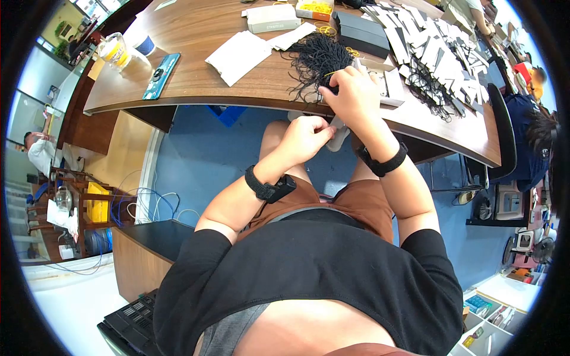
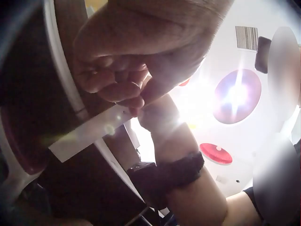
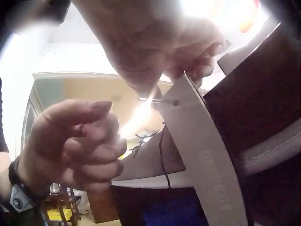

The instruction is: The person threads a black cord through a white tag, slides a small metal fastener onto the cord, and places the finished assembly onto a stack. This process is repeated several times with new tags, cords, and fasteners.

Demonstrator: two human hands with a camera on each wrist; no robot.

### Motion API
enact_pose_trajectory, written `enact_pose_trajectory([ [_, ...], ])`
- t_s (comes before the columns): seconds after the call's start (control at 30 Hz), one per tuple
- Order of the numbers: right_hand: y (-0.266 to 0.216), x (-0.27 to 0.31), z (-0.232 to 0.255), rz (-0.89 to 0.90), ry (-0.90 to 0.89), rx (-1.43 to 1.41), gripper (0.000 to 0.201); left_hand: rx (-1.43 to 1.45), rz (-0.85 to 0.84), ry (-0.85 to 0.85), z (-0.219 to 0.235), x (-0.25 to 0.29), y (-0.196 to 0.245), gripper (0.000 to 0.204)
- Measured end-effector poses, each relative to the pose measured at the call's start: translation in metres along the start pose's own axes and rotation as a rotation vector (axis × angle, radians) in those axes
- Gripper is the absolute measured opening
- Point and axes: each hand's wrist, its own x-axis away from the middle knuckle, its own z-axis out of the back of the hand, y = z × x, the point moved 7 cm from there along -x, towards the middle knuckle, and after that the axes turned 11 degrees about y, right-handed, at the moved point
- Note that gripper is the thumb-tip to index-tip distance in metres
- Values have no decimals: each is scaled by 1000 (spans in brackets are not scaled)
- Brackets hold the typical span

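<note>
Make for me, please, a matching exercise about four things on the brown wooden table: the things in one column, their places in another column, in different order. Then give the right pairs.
Things
1. Flat teal rectangular item
2. Wide white paper-like sheet
3. Tangled bundle of thin black cords
4. Long dark grey box

Places
A. At the fingers of the right hand
B. Between the black cords and the spread of white strips
C. Nearest of the four to the clear cup
D. Between the teal item and the black cords

Right pairs: 1-C, 2-D, 3-A, 4-B
</note>
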Motion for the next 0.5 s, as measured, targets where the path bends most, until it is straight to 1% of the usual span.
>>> enact_pose_trajectory([
  [0.1, -1, 3, -12, 30, -66, 64, 15, -42, -27, 4, 0, 3, 5, 23],
  [0.2, 7, 3, -11, -43, -9, -41, 12, -54, -14, -14, 1, 3, 4, 23],
  [0.3, 11, 2, -1, -27, 47, -110, 9, 31, 6, -16, 3, 3, 5, 23],
  [0.4, 8, 0, 23, -3, 129, -95, 7, 195, 166, -124, 0, 4, 3, 26],
  [0.47, -1, 5, 42, 40, 181, -123, 10, 500, 330, -193, -6, 6, 2, 31],
  [0.5, -8, 12, 47, 80, 172, -132, 10, 652, 411, -226, -9, 8, 2, 34],
])
